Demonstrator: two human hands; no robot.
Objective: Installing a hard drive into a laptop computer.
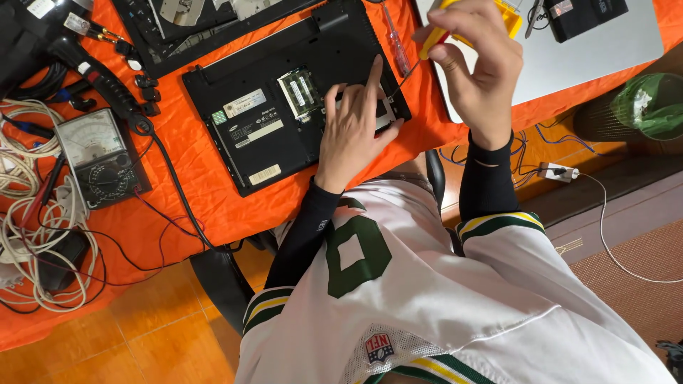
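A black laptop (263, 121) lies upside down on the orange cloth-covered table (192, 192), with its memory slot (299, 91) uncovered. My left hand (352, 131) rests flat on the laptop's right part, fingers spread over an open bay with a silver part under them. My right hand (477, 60) is closed on a yellow-handled screwdriver (430, 46). Its thin shaft slants down to the laptop's right edge, just beside my left index finger.
A second screwdriver (395, 41) with a red-tipped clear handle lies above the laptop. An analog multimeter (96, 156), coiled cables (28, 235) and a black soldering tool (107, 85) fill the left. A silver laptop (605, 53) lies top right, a green bin (651, 103) on the floor.
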